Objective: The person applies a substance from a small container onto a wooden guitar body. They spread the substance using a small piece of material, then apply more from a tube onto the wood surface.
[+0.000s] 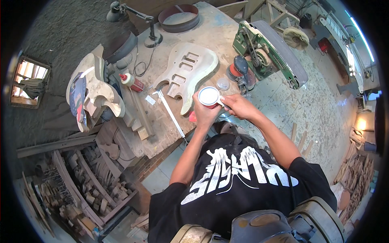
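Observation:
In front of my chest, my left hand (205, 115) is wrapped round a small round can (209, 96) with a white top ringed in blue; some red shows below its rim. My right hand (239, 106) is closed at the can's right side, its fingers pinching near the rim where a small pale edge shows. What exactly they grip is too small to make out. Just beyond lies a pale wooden electric guitar body (198, 62) with cut-out pockets. A white caliper (170, 113) rests left of my left hand, and a small round clear lid (222, 84) sits behind the can.
On the wooden bench (162, 139) are a red and white glue bottle (132, 82), a desk lamp (153, 38) and an orbital sander (240, 69). More guitar bodies (106, 91) stand at left. A green belt sander (263, 52) is at the right; wood offcuts (97, 198) fill a rack below left.

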Action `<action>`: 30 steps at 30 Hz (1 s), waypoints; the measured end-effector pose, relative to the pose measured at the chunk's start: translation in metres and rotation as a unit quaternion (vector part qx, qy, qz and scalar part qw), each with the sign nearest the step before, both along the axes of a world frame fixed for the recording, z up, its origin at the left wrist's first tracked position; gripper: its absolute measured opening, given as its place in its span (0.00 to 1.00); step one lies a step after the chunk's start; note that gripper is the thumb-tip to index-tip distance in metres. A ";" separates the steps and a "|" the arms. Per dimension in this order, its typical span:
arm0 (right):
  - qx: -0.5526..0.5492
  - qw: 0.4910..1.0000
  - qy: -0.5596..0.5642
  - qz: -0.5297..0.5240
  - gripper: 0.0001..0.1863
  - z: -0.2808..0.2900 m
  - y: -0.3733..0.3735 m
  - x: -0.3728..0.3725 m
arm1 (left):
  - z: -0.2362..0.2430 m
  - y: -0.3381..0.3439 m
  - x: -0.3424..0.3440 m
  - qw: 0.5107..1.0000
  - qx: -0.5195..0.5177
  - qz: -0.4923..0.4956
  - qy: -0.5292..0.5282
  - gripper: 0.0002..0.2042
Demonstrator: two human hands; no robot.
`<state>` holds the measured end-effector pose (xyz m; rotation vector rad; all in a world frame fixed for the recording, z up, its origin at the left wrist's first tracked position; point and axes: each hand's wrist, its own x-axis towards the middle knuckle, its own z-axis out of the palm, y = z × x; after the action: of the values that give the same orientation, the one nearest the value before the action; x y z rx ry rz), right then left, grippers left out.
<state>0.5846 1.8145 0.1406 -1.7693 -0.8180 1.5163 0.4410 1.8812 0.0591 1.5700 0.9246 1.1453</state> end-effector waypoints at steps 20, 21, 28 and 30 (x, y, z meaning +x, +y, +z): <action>-0.064 0.988 0.142 0.008 0.26 -0.005 0.002 0.003 | -0.005 0.010 -0.003 0.999 0.027 0.008 0.016 0.38; -0.051 0.994 0.090 0.018 0.26 0.001 0.003 0.003 | -0.006 0.009 -0.003 0.999 0.028 0.005 0.018 0.38; -0.046 0.996 0.075 0.012 0.24 0.001 0.009 0.007 | -0.019 0.007 -0.006 0.994 -0.082 -0.063 -0.040 0.32; -0.052 0.997 0.059 0.004 0.24 0.000 0.008 0.006 | -0.011 0.006 -0.006 0.992 -0.099 -0.073 0.000 0.32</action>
<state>0.5909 1.8228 0.1408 -1.7327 -0.7003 1.6778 0.4354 1.8871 0.0481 1.4506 0.8806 0.9229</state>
